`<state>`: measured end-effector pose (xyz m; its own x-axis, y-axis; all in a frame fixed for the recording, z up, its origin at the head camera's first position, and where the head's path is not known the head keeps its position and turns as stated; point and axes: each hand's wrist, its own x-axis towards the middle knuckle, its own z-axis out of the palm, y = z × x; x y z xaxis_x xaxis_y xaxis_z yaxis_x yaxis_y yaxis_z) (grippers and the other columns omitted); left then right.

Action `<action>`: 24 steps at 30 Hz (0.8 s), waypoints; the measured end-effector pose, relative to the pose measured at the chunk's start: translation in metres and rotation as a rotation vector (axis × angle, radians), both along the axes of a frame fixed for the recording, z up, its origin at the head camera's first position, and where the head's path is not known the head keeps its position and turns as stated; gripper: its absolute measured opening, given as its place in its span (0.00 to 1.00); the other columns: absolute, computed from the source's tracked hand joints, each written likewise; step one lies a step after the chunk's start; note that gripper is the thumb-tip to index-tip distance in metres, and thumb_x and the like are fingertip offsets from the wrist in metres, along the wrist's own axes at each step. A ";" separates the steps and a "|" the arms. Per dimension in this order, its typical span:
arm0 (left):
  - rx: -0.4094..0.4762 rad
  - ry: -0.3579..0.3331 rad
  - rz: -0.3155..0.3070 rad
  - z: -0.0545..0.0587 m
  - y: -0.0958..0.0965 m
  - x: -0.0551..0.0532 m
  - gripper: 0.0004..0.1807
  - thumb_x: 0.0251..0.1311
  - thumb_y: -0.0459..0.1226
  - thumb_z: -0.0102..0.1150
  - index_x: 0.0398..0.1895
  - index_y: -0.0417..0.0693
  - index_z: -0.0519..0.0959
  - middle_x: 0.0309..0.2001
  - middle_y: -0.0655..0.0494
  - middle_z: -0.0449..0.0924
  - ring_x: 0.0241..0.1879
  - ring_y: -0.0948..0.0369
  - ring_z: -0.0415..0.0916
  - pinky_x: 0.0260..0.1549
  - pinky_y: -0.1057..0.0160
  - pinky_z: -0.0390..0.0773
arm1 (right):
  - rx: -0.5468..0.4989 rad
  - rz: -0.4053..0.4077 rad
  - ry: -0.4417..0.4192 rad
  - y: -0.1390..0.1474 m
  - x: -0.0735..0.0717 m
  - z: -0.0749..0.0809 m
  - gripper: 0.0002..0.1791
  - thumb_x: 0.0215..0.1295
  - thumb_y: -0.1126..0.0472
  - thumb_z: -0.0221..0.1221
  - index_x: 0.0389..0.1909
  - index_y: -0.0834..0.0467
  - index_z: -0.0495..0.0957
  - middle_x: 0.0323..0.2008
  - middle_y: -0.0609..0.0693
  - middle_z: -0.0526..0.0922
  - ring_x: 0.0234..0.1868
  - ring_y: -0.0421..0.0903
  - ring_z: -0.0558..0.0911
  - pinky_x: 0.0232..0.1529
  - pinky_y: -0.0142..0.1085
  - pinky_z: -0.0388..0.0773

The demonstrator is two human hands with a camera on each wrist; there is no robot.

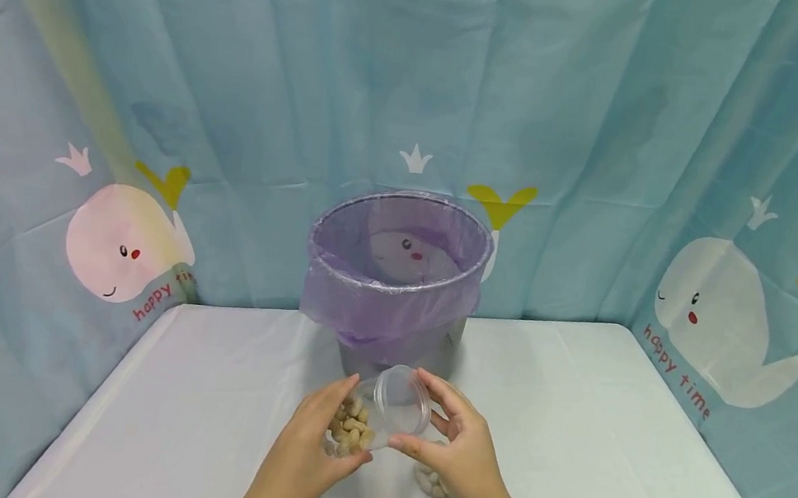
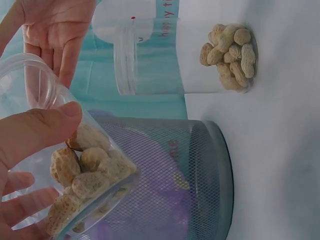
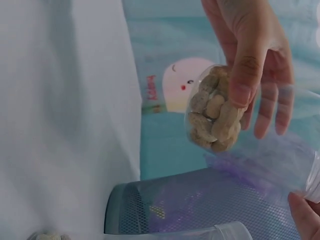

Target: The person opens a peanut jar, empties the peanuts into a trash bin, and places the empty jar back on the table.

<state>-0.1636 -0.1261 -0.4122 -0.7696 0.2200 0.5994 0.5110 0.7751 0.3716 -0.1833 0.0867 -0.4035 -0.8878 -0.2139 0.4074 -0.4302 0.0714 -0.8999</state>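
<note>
Between both hands is a tilted clear plastic jar (image 1: 378, 421), its mouth pointing right. Unshelled peanuts (image 2: 92, 165) lie gathered towards its bottom end. My left hand (image 1: 306, 445) grips the jar around its lower part, thumb on the near side. With thumb and fingers, my right hand (image 1: 466, 457) holds the jar's mouth end; whether a lid sits there I cannot tell. A second clear jar (image 2: 155, 57) stands upright on the table with peanuts at its bottom. In the head view my right hand mostly covers it.
Behind the hands stands a mesh bin (image 2: 205, 175) lined with a purple plastic bag (image 1: 391, 314) folded over its rim. A white cloth (image 1: 570, 436) covers the table. Blue curtains (image 1: 592, 140) with whale prints hang around the back and sides.
</note>
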 end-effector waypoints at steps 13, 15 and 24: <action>-0.058 0.065 -0.006 0.010 0.005 0.000 0.56 0.26 0.35 0.86 0.69 0.42 0.69 0.60 0.46 0.78 0.57 0.49 0.78 0.53 0.52 0.84 | 0.056 -0.105 -0.031 0.000 0.001 0.007 0.40 0.50 0.60 0.75 0.65 0.64 0.72 0.64 0.60 0.76 0.62 0.60 0.77 0.57 0.43 0.83; -0.049 0.060 -0.010 0.011 0.006 -0.001 0.56 0.26 0.35 0.86 0.68 0.41 0.69 0.60 0.46 0.77 0.57 0.49 0.78 0.53 0.52 0.84 | 0.056 -0.101 -0.023 0.000 0.001 0.007 0.40 0.50 0.61 0.75 0.65 0.64 0.72 0.64 0.59 0.76 0.62 0.60 0.77 0.57 0.43 0.83; -0.019 0.027 -0.013 0.010 0.010 -0.002 0.54 0.27 0.34 0.86 0.67 0.42 0.70 0.59 0.44 0.78 0.56 0.48 0.78 0.52 0.51 0.84 | 0.071 -0.081 0.023 0.005 -0.002 0.009 0.38 0.50 0.61 0.75 0.64 0.63 0.74 0.62 0.57 0.78 0.63 0.58 0.77 0.56 0.40 0.83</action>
<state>-0.1652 -0.1164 -0.4017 -0.7503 0.2410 0.6156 0.5304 0.7753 0.3429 -0.1853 0.0920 -0.3946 -0.8939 -0.1711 0.4143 -0.4410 0.1700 -0.8813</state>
